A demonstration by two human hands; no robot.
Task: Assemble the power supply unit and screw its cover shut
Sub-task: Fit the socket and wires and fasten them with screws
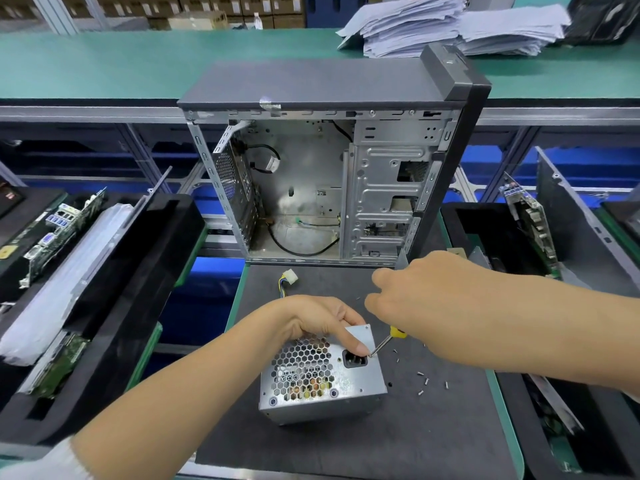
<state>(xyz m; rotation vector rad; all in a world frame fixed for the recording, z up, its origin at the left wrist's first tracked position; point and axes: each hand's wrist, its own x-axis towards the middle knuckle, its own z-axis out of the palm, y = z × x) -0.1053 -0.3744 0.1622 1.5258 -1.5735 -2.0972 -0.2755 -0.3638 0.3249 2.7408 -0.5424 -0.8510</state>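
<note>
A silver power supply unit [322,379] with a honeycomb vent and a black socket sits on the dark mat [346,441] near me. My left hand [315,323] grips its top edge, the thumb pressing beside the socket. My right hand [429,306] holds a screwdriver [389,339] with a yellow handle, its tip touching the unit's right edge next to my left thumb. Several small screws [424,379] lie loose on the mat to the right of the unit. A white connector on coloured wires [289,275] pokes out behind my left hand.
An open, mostly bare computer case [322,174] stands upright at the mat's far edge. Black foam trays with circuit boards flank the mat at left [104,271] and right [530,237]. Stacks of paper [450,26] lie on the green bench behind.
</note>
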